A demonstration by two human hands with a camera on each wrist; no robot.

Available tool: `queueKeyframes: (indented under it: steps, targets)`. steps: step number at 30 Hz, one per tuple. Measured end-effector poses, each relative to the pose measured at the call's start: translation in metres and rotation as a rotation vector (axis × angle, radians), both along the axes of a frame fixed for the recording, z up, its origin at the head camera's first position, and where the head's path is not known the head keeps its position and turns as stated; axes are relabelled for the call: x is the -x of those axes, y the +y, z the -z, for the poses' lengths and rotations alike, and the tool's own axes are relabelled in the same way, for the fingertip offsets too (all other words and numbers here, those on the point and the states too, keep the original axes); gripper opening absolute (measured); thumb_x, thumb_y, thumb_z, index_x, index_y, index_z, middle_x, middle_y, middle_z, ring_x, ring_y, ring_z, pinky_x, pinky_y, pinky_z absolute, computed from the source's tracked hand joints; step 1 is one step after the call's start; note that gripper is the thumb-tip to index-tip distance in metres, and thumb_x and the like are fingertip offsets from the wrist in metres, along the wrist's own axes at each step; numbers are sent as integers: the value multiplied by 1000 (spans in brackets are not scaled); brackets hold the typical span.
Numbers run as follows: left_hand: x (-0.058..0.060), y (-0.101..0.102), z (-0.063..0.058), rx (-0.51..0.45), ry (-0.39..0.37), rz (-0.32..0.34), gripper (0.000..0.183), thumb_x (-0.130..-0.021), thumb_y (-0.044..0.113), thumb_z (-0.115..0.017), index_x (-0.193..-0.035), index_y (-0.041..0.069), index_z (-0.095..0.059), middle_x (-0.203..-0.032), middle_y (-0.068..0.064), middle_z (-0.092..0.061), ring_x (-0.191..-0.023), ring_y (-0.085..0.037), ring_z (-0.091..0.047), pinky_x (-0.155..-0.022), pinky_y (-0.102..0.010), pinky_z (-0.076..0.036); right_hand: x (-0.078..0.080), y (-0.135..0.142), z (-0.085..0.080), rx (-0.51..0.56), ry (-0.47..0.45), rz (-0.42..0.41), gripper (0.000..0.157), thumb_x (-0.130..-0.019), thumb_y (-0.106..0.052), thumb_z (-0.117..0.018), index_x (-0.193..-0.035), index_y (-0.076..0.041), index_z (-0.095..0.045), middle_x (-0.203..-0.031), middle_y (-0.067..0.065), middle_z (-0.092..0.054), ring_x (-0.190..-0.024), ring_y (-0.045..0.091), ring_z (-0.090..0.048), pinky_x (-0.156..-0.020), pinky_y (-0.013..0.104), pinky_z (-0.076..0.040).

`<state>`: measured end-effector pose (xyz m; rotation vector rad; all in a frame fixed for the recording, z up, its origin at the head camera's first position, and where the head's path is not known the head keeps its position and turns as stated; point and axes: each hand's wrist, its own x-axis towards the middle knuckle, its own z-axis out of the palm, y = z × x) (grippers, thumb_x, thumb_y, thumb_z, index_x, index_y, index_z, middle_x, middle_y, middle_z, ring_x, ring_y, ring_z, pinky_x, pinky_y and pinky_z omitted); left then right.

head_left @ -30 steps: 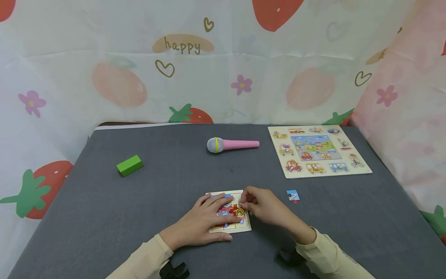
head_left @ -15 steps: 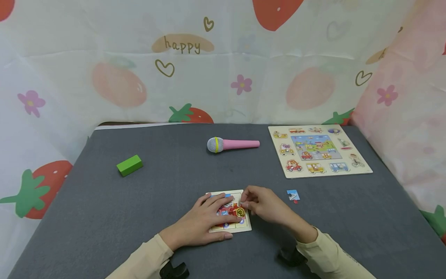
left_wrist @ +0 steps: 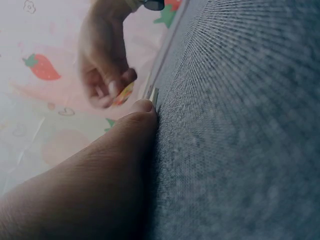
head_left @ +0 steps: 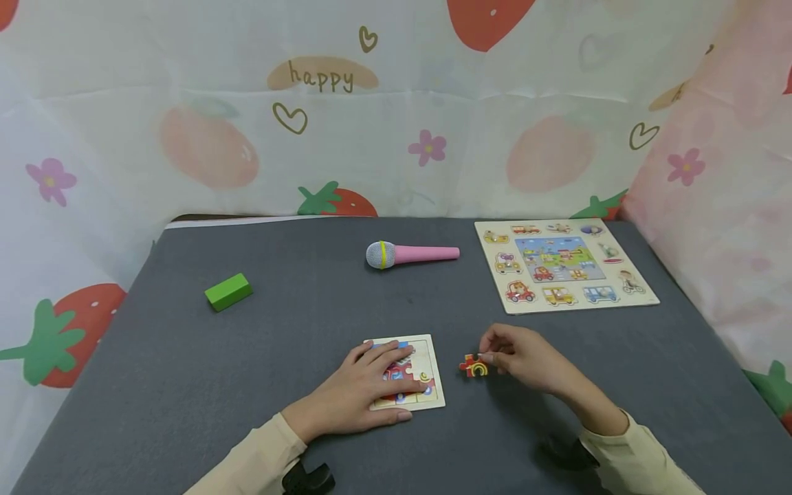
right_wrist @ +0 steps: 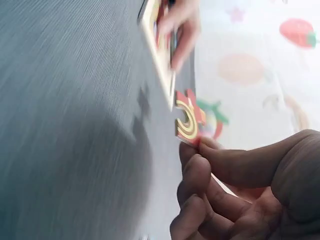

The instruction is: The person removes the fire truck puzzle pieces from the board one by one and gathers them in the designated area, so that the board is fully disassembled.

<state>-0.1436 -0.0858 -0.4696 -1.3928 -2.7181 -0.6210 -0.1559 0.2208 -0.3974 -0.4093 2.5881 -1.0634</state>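
Strawberry-printed cloth (head_left: 396, 103) backs a dark grey worktop (head_left: 309, 309). Left hand (head_left: 365, 393): fingers spread, resting on the puzzle board (head_left: 425, 352) at lower centre of the frame. Right hand (head_left: 522, 359): thumb and fingers clamped on the puzzle piece (head_left: 470, 364), raised just right of the board. For best control, pinch the edge only, printed face up, board pressed flat. Orientation: tab pointing left, toward the board; long axis roughly left to right.
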Motion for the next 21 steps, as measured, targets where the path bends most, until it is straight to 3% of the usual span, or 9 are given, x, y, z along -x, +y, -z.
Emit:
queueKeyframes:
  steps: [9, 21]
  targets:
    - [-1, -1, 1, -28, 47, 6, 42, -93, 58, -48, -135, 49, -48, -151, 0, -36, -141, -18, -28, -108, -57, -20, -7, 62, -3, -21, -79, 16, 9, -94, -14, -61, -94, -6, -59, -80, 4, -62, -69, 15, -56, -60, 29, -46]
    - [0, 1, 1, -13, 18, -1, 43, -93, 58, -48, -135, 51, -46, -152, 2, -34, -142, -17, -26, -109, -56, -19, -7, 77, 7, -2, -87, 23, 8, -94, -10, -59, -96, -2, -58, -81, 6, -61, -68, 13, -55, -59, 29, -46]
